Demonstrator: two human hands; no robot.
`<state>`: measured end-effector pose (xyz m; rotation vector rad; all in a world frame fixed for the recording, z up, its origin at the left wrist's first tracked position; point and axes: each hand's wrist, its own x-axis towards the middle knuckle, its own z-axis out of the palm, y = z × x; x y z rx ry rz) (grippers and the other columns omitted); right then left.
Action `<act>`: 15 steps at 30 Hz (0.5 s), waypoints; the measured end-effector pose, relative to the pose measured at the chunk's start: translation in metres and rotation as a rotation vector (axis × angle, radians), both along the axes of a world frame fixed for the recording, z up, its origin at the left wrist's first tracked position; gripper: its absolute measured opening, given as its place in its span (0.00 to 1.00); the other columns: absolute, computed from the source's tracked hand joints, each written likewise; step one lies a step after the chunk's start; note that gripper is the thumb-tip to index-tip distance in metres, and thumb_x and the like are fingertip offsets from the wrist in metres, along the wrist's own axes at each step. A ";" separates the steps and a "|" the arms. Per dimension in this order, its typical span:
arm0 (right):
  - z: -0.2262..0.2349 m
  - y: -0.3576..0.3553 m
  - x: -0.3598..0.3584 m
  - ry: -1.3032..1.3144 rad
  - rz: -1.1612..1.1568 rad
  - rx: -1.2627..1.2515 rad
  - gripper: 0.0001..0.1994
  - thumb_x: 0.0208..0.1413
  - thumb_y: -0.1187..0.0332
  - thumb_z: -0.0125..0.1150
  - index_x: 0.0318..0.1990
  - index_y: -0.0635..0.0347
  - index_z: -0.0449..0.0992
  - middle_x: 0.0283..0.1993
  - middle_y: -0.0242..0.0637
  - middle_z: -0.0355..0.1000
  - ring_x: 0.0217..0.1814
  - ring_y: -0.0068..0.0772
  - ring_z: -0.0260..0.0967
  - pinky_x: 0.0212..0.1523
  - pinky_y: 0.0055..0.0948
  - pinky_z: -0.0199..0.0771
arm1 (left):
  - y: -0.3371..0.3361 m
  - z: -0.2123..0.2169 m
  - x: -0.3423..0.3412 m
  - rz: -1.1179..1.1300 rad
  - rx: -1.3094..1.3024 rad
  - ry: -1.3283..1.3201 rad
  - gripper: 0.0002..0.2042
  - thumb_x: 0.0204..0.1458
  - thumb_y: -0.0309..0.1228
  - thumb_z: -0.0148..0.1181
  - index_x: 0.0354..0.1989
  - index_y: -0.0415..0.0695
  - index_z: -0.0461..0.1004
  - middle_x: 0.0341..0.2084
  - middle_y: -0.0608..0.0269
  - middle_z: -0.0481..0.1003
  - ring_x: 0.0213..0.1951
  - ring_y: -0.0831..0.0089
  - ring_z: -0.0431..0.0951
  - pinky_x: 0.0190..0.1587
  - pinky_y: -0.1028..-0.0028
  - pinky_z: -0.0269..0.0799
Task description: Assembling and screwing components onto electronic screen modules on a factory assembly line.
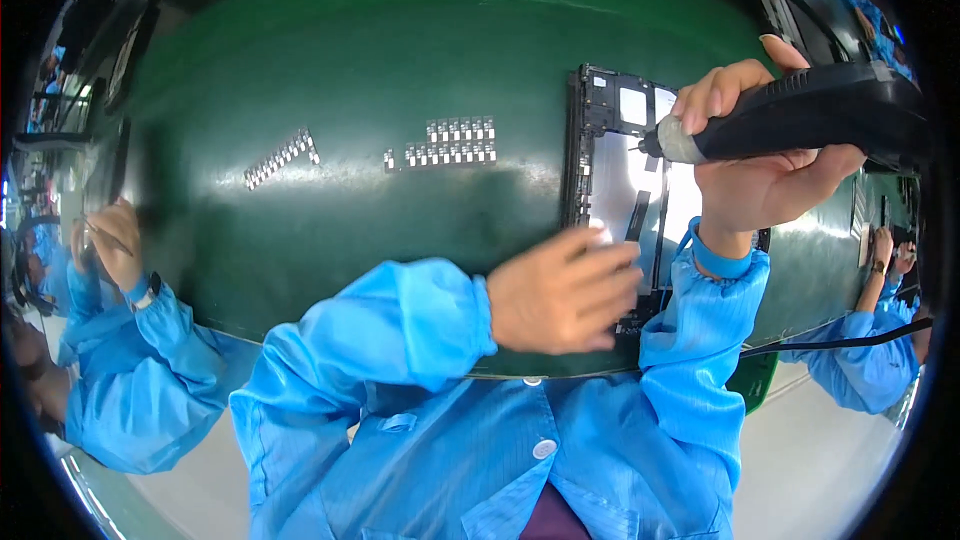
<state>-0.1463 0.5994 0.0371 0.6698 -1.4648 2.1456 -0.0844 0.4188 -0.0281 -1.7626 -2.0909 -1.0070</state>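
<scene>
My right hand (765, 185) is wrapped round a black electric screwdriver (815, 110) with a pale collar near its nose. The tool lies almost level, its tip pointing left over a flat electronic device (610, 180) with a black frame and silvery panels. My right hand and wrist cover much of the device's right side. My left hand (565, 295) is over the device's lower left edge, its fingers smeared by motion; whether it holds anything cannot be made out. A short black strip (638, 217) lies slanted on the silvery panel just above those fingers.
On the green table (350, 240), small black-and-white pieces stand in rows (450, 153) left of the device, with a slanted group (282, 160) farther left. A black cable (840, 344) runs at the lower right. Co-workers in blue sleeves sit at left (150, 370) and right (860, 360).
</scene>
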 end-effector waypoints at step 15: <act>-0.021 -0.001 -0.002 -0.081 -0.183 -0.087 0.39 0.52 0.34 0.36 0.50 0.68 0.61 0.22 0.39 0.65 0.20 0.27 0.64 0.23 0.24 0.65 | -0.023 -0.004 -0.199 0.819 -0.346 0.187 0.20 0.44 0.29 0.58 0.49 0.44 0.69 0.49 0.56 0.69 0.53 0.54 0.65 0.53 0.51 0.60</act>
